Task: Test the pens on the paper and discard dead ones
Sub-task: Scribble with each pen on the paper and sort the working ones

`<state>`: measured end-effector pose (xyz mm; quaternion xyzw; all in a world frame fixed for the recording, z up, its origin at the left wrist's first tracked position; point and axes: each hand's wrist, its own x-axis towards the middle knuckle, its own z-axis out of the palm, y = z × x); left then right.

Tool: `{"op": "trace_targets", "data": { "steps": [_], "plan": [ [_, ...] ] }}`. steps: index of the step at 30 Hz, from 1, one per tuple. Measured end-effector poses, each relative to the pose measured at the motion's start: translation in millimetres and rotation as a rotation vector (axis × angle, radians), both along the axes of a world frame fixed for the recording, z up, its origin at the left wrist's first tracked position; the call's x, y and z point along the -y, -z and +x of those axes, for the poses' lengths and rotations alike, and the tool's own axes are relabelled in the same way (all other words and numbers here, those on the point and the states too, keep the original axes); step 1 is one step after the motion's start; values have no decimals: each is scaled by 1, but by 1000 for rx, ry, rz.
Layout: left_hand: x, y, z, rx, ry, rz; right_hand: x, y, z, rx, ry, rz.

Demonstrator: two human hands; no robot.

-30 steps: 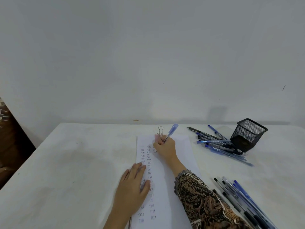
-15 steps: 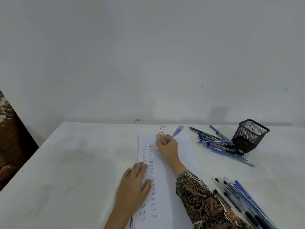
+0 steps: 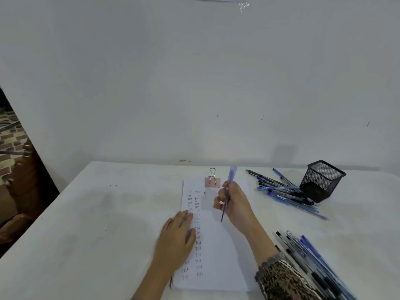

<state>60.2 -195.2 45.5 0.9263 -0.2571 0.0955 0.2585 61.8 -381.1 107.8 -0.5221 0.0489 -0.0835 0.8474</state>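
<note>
- Pinching a blue pen [image 3: 232, 176], our right grip [image 3: 236, 202] has its fingers curled round the barrel above the right half of the paper [image 3: 216, 256].
- We see the pen standing steep, with its tip down over a blank part of the paper; we cannot tell whether the tip touches.
- Our left grip [image 3: 177, 237] lies flat, fingers straight, pressing the paper's left side and holding nothing.
- Columns of small written words run down the paper's left part.
- We see a pink binder clip [image 3: 212, 181] on the paper's far edge.
- Right of the paper, at the far side, a pile of pens [image 3: 285, 191] touches a tilted black mesh cup [image 3: 322, 180].
- Right of the paper, at the near side, a second bunch of pens [image 3: 309, 256] lies beside our patterned sleeve [image 3: 281, 278].
- A white surface [image 3: 97, 224] carries the paper.
</note>
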Motion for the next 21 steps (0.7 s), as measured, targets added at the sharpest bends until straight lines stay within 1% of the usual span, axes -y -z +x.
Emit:
{"op": "trace_targets", "data": {
  "steps": [1, 2, 4, 5, 6, 7, 9, 13, 15, 16, 18, 19, 21],
  "plan": [
    [0, -1, -1, -9, -7, -14, -1, -4, -6, 23, 19, -260],
    [0, -2, -2, -17, -12, -30, -3, -4, -10, 54, 62, -574],
    [1, -6, -6, -24, -13, -76, -7, 6, -17, 186, 188, -1175],
    [1, -9, -9, -33, -12, -103, -9, 14, -21, 273, 262, -1388],
    [0, -11, -12, -39, -8, -121, -9, 25, -25, 362, 295, -1528],
    [-1, -13, -13, -35, 6, -135, -10, 35, -29, 442, 314, -1622],
    [-2, -16, -15, -16, 51, -142, -10, 48, -36, 516, 351, -1704],
    [-3, -14, -15, 111, 123, -46, -7, 52, -42, 602, 455, -1787],
    [-3, -13, -14, 169, 142, -31, -6, 50, -41, 622, 473, -1813],
    [-3, -13, -15, 167, 146, -35, -5, 50, -40, 615, 474, -1831],
    [-3, -16, -18, 72, 118, -86, 2, 46, -39, 590, 486, -1871],
    [-4, -15, -18, 31, 102, -82, 7, 43, -38, 583, 493, -1884],
    [-4, -14, -18, 15, 111, -71, 18, 34, -37, 561, 505, -1908]
  ]
}}
